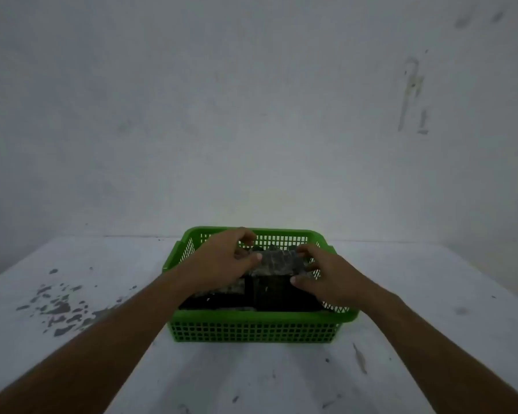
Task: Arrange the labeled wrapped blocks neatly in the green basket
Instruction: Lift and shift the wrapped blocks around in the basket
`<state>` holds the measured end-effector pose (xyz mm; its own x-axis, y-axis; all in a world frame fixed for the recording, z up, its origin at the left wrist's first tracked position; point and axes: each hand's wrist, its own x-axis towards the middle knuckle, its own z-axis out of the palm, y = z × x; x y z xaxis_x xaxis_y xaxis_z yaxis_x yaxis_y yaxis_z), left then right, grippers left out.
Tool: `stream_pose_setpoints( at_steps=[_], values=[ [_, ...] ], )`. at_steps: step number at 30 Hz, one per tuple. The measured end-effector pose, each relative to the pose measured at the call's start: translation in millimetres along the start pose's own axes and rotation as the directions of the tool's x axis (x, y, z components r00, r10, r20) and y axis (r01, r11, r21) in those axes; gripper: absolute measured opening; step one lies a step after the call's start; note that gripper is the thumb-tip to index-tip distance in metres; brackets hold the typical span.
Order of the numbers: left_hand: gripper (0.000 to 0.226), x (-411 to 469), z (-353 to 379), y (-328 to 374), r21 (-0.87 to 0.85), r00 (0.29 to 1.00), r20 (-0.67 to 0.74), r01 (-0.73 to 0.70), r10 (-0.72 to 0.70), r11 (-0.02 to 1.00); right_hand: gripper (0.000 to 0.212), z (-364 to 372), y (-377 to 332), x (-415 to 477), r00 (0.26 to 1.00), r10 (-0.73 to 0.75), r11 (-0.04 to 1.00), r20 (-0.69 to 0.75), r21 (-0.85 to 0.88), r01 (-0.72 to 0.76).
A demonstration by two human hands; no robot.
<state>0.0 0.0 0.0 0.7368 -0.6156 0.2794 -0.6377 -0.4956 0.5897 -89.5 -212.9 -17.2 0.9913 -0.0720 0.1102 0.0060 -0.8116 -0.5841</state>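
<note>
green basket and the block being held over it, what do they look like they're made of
Green basket: looks like moulded plastic, matte, with a grid of small holes in its walls. Held block, between the left hand and right hand: dark, with a wrinkled, slightly shiny wrap, probably plastic film; its contents can't be seen.

White table [281,380] with dark flaked patches, stained grey wall [251,115]

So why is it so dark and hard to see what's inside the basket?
Head view: the light is dim and flat, so the dark wrapped blocks blend together inside the green basket; the block held by both hands looks soft and blurry, its label unreadable; the wide lens stretches the forearms.
</note>
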Motion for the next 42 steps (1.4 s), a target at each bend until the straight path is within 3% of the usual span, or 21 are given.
stream_pose_setpoints(
  at_steps=[6,12,16,21,27,31,36,39,42],
  values=[
    [0.051,17,16,-14,-0.098,0.988,0.106,0.121,-0.11,0.988,0.066,13,7,21,0.995,-0.072,0.997,0.069,0.041,0.069],
    [0.087,20,11,-22,-0.142,0.963,0.244,0.153,-0.115,0.978,0.054,14,19,27,0.996,-0.067,0.979,0.066,0.195,0.053],
    [0.1,25,13,-20,-0.085,0.95,0.3,0.118,-0.088,0.989,0.055,16,20,30,0.998,-0.063,0.97,0.03,0.235,0.054],
    [0.096,37,16,-16,0.056,0.964,0.266,-0.003,-0.012,0.998,0.064,17,20,38,0.995,-0.097,0.943,-0.009,0.32,0.095],
    [0.095,47,12,-13,0.024,0.937,0.346,-0.06,0.048,0.998,0.068,15,16,46,0.993,-0.115,0.941,-0.007,0.321,0.111],
    [0.093,46,9,-16,0.015,0.957,0.285,-0.056,0.049,0.998,0.071,12,13,50,0.992,-0.126,0.919,-0.018,0.375,0.124],
    [0.074,39,-11,-16,-0.07,0.985,0.129,-0.11,0.118,0.991,0.074,4,30,54,0.996,-0.092,0.85,0.013,0.522,0.072],
    [0.067,38,-16,-21,-0.2,0.994,0.061,-0.08,0.094,0.977,0.075,2,35,56,0.994,-0.068,0.833,0.089,0.553,0.008],
    [0.065,40,-11,-22,-0.288,0.995,0.079,-0.029,0.054,0.957,0.077,4,35,59,0.997,-0.057,0.806,0.059,0.591,0.011]
  ],
)
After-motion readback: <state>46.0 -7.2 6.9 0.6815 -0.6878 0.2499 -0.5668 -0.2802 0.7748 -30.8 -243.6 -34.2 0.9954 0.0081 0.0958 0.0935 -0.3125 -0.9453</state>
